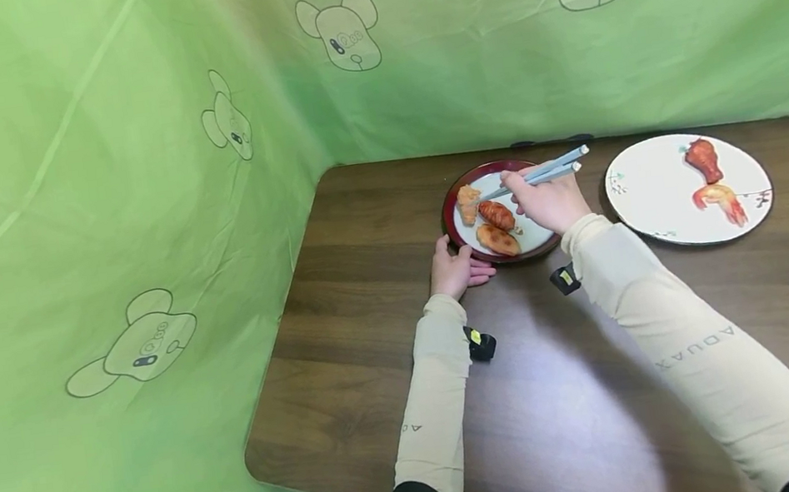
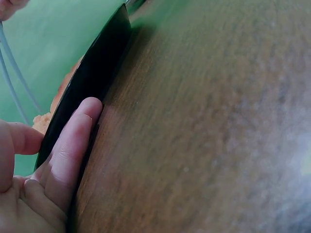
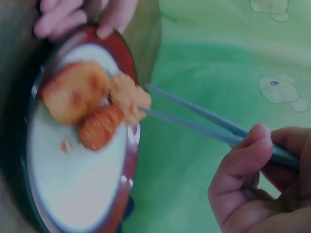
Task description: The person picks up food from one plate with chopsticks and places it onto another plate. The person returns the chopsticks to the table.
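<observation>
My right hand [image 1: 550, 201] holds a pair of pale blue chopsticks [image 3: 199, 126] over a red-rimmed plate [image 1: 535, 236]. In the right wrist view, their tips stand slightly apart at a lumpy fried piece of food [image 3: 127, 99]; whether both touch it I cannot tell. Beside that piece on the plate lie a glossy reddish-brown scored piece [image 1: 496, 216] and a flat browned dumpling-like piece [image 1: 497, 240]. My left hand [image 1: 452, 272] grips the plate's near left edge. The left wrist view has the thumb at the rim and the fingers [image 2: 68, 150] against the dark underside.
To the right is a white oval plate [image 1: 648, 198] bearing a drumstick [image 1: 704, 160] and a shrimp [image 1: 720, 204]. Both plates stand near the back edge of the wooden table [image 1: 346, 328]. Green cloth [image 1: 463, 85] with bear drawings hangs behind and at the left.
</observation>
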Demonstrator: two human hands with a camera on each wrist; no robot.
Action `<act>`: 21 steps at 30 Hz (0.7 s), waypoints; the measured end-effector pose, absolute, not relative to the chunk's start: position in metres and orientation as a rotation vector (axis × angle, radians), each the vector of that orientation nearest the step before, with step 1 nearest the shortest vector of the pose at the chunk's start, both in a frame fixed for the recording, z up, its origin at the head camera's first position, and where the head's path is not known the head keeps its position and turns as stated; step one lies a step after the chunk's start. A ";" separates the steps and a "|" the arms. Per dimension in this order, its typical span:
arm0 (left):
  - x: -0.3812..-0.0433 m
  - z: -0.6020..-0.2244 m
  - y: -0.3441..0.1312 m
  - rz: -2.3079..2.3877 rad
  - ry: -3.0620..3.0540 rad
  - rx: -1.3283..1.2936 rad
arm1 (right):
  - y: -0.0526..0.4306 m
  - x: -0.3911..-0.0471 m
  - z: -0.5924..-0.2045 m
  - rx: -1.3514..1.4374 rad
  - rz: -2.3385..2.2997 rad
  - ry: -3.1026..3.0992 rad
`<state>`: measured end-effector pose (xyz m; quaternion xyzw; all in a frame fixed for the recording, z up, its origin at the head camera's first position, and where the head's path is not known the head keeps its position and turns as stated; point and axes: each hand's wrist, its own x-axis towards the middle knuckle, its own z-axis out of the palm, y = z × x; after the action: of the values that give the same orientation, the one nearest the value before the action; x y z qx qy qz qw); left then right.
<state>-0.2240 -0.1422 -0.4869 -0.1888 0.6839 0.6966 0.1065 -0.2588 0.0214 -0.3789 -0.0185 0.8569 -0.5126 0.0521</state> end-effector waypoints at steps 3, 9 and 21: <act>-0.224 -0.487 -0.142 2.060 2.009 -0.563 | 0.018 -0.258 -0.385 -0.016 -1.526 2.626; -0.224 -0.490 -0.140 2.069 2.026 -0.565 | 0.013 -0.255 -0.390 -0.101 -1.404 2.711; -0.225 -0.491 -0.140 2.062 2.039 -0.558 | -0.006 -0.251 -0.407 -0.022 -1.458 2.747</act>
<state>-0.2248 -0.1397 -0.4908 -0.1880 0.6875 0.6951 0.0940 -0.2507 -0.0058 -0.4065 -0.0069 0.8833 -0.4686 0.0157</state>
